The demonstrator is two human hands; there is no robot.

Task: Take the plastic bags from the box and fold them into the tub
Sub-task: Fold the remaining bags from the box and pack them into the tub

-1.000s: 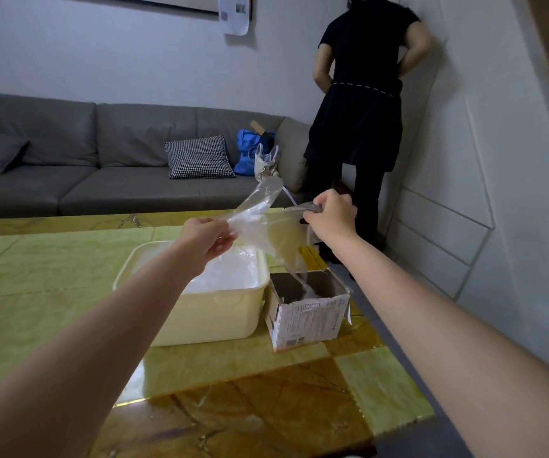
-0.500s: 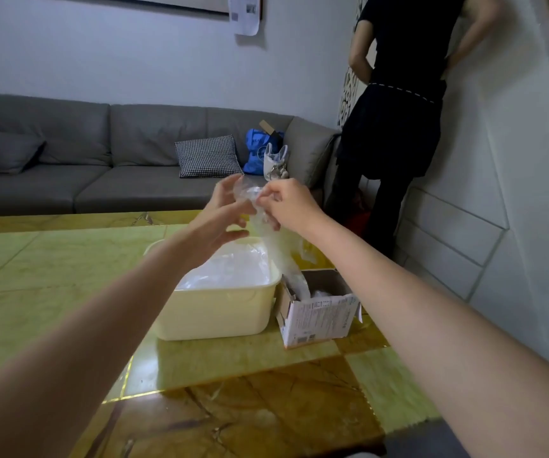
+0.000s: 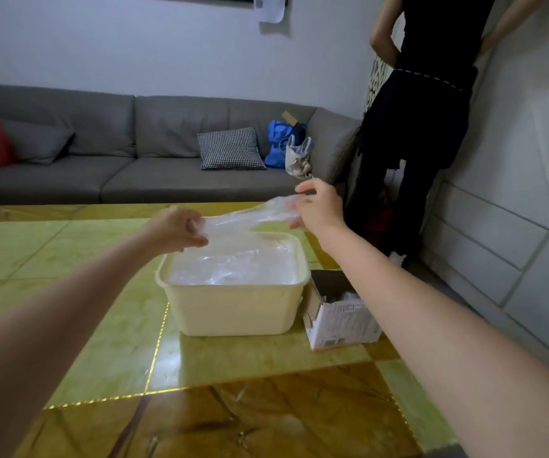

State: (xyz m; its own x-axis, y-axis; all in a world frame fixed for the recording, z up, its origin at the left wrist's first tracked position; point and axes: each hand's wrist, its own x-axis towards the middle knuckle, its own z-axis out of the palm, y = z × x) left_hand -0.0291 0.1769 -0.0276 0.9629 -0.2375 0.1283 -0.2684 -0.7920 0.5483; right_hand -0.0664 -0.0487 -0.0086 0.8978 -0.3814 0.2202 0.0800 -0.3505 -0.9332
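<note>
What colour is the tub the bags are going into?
Cream, a pale yellowish white; the tub shows plainly in the head view.

A clear thin plastic bag (image 3: 250,215) stretches between the left hand (image 3: 180,230) and the right hand (image 3: 319,208). Directly below this grip stands the cream rectangular plastic tub (image 3: 233,305), bags inside. Below the right hand, beside the tub, sits the small open cardboard box (image 3: 342,320).
</note>
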